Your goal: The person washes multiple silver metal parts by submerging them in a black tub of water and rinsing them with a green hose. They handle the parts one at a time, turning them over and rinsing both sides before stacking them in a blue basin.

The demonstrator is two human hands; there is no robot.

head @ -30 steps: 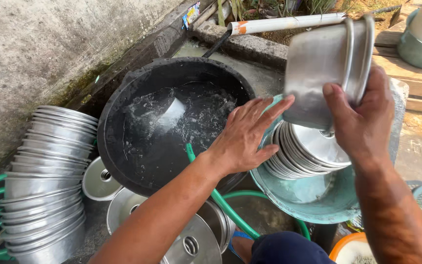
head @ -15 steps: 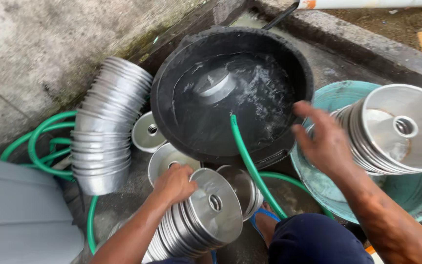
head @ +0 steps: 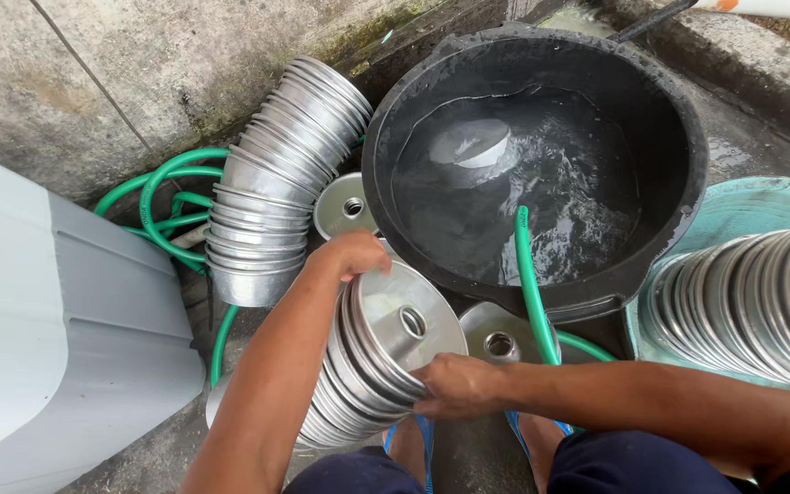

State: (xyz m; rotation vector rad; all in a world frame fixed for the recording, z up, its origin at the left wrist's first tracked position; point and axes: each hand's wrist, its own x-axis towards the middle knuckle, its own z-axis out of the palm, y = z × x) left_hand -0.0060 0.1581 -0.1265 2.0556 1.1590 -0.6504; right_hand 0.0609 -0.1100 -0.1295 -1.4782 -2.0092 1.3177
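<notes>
Steel tube-pan stack (head: 372, 366) sits near-centre, tilted, leaning toward the person, top pan's centre tube facing up and right. Left hand (head: 351, 256) curls over the far-left rim of the top pan, fingers closed on the edge; right hand (head: 454, 384) pinches the near-right rim, thumb on top. Judgement: to work the top pan free cleanly, keep both grips on opposite rims and lift evenly, since nested wet metal tends to bind and drag the next pan along. Just right, a green hose (head: 530, 293) runs into the black tub (head: 678, 137) of water. Far left, a curved stack of steel bowls (head: 276, 192); right, another pan stack in a teal basin (head: 752, 206). Grey bin (head: 57, 338) at left.
</notes>
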